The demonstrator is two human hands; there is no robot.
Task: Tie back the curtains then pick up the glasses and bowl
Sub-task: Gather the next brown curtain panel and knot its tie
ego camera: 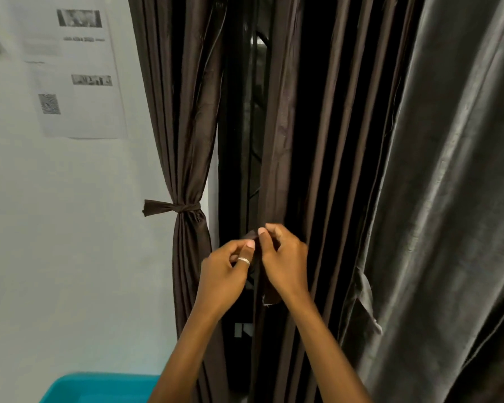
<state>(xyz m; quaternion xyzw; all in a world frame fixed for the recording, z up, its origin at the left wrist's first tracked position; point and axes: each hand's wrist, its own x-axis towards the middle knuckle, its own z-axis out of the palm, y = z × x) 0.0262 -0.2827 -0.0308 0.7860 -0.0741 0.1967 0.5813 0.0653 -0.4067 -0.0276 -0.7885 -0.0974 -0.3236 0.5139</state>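
Left hand (230,269) and right hand (285,263) each pinch the dark tie strip (271,298) at the loose brown curtain (332,141), right of the tied panel (186,141), and if a pinch slips on that slick fabric, the knot could go slack.

The paper sheet (79,68) stuck to the wall in the upper left of the frame carries print, but none of it can be read. It has a dark banner near its top, a short blurred line of characters under that, a second dark banner with pale, smeared letters at mid-sheet, and grey paragraph blocks too soft to make out. Lower on the same sheet sits a square QR-like code (49,103), also blurred. At lower centre, on a dark surface behind the curtain (277,141), a white mark (243,330) looks like the letters "IN", its right edge hidden by a fold.
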